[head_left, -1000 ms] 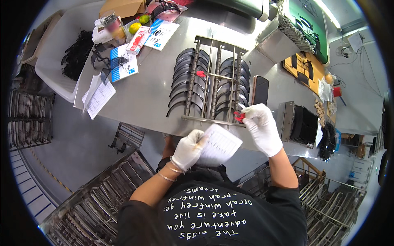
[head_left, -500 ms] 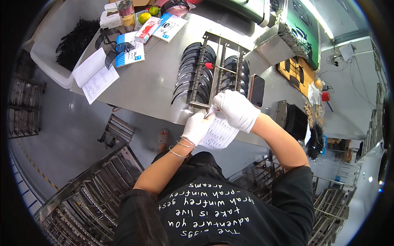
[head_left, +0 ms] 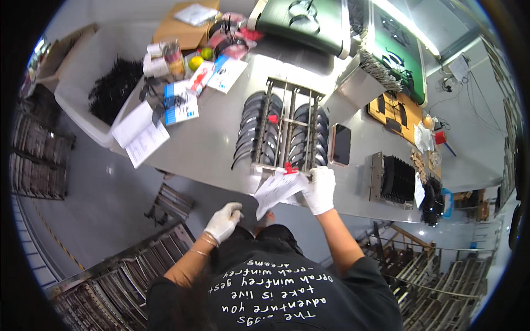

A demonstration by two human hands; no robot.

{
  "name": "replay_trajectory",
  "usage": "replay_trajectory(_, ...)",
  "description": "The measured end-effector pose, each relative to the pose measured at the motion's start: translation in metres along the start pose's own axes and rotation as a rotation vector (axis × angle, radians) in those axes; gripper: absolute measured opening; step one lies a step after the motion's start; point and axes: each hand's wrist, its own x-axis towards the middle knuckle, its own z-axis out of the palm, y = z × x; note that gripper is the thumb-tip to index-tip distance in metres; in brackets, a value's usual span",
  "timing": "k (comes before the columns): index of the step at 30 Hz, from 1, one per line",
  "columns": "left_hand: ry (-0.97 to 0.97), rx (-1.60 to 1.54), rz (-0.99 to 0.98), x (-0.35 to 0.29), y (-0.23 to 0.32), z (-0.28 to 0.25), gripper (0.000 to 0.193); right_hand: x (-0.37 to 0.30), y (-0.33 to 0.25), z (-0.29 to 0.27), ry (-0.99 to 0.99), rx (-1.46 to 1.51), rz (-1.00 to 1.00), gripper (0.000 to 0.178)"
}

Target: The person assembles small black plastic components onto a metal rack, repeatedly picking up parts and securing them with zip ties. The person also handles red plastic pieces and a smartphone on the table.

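Note:
A metal rack (head_left: 289, 122) lies on the steel table with dark curved lens-like pieces (head_left: 249, 131) in rows along both sides. At its near end a red clip (head_left: 290, 169) holds a printed paper sheet (head_left: 277, 190), which hangs over the table edge. My right hand (head_left: 320, 191), in a white glove, has its fingers closed on the rack's near right corner, beside the sheet. My left hand (head_left: 223, 222), gloved too, is off the table, left of the sheet. Its fingers are curled and nothing shows in them.
A phone (head_left: 340, 144) lies right of the rack. Further right stands another loaded rack (head_left: 393, 179). An open notebook (head_left: 142, 136), booklets and a white bin (head_left: 74, 105) of black pieces are at left. Green-topped machines (head_left: 303, 22) stand behind; metal racks (head_left: 127, 276) stand on the floor.
Both hands have parted from the rack's near end. The left drew back toward my body; the right shifted to the near right corner. The red clip and sheet now show there.

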Motion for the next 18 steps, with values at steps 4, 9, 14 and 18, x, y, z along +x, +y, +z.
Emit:
replay_trajectory(4,0.179,0.267,0.211,-0.012,0.004,-0.008,0.037,0.05,-0.006,-0.014,0.396,0.018,-0.134,0.042)
replay_trajectory(9,0.009,0.075,0.269,0.004,0.031,-0.025,0.029,0.151,-0.001,-0.152,0.676,0.004,-0.286,0.034)
replay_trajectory(14,0.018,0.038,0.494,0.013,0.029,-0.045,0.025,0.118,0.008,-0.301,0.882,-0.156,-0.264,0.025)
replay_trajectory(18,0.052,0.07,0.75,0.063,0.086,-0.071,0.023,0.078,0.022,-0.394,1.036,-0.296,-0.198,0.022)
